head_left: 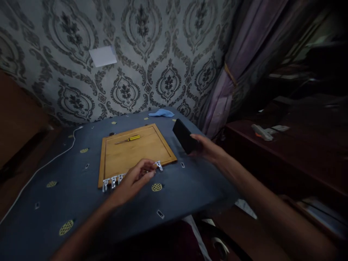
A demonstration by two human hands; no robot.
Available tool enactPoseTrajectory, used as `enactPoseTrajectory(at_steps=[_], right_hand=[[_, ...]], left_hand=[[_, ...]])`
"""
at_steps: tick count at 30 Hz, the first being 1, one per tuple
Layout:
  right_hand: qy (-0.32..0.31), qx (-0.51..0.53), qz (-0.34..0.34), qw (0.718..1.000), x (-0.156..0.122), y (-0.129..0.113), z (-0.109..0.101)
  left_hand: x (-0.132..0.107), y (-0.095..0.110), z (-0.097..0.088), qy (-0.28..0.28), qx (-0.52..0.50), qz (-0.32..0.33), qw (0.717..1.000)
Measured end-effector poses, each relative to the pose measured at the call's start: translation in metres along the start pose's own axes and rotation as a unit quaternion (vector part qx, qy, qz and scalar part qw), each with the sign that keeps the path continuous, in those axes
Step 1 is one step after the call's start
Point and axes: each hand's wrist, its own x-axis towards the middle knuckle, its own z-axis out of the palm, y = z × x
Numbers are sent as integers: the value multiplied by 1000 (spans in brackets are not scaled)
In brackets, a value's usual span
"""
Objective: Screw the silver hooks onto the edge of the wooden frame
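A wooden board [130,154] lies on a table under a blue cloth [67,188]. Along the board's near edge runs a metal rack of hooks [112,181]. My left hand [136,177] rests over that rack with its fingers curled on it, and one hook [159,166] shows past the fingertips. My right hand [206,148] is raised over the table's right edge and holds a black phone [184,136]. A yellow-handled screwdriver [128,139] lies on the board's far part.
A white cable [40,166] runs across the cloth at the left. A light blue rag [161,113] lies at the table's far edge by the patterned wall. A purple curtain [236,72] hangs at the right, beside a dark cabinet [285,152].
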Motion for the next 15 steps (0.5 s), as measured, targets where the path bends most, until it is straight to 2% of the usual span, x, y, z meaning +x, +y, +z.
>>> enactPoseTrajectory(at_steps=[2, 5, 8, 10, 12, 14, 15], right_hand=[[-21, 59, -22, 998, -30, 1, 19], [-84, 157, -81, 981, -68, 2, 55], [-72, 68, -170, 980, -91, 0, 92], [-32, -23, -266, 963, -100, -2, 114], [-16, -60, -320, 945, -105, -3, 132], [-31, -20, -307, 951, -105, -3, 145], [-51, 42, -268, 961, -105, -2, 151]], left_hand=[[7, -4, 12, 36, -116, -19, 992], [20, -4, 25, 115, -266, -43, 956], [27, 4, 30, 176, -384, -19, 906], [27, 10, 26, 221, -427, -33, 876], [23, 11, 17, 253, -454, -59, 852], [15, 7, 5, 253, -471, -69, 842], [11, 4, -2, 248, -474, -67, 842]])
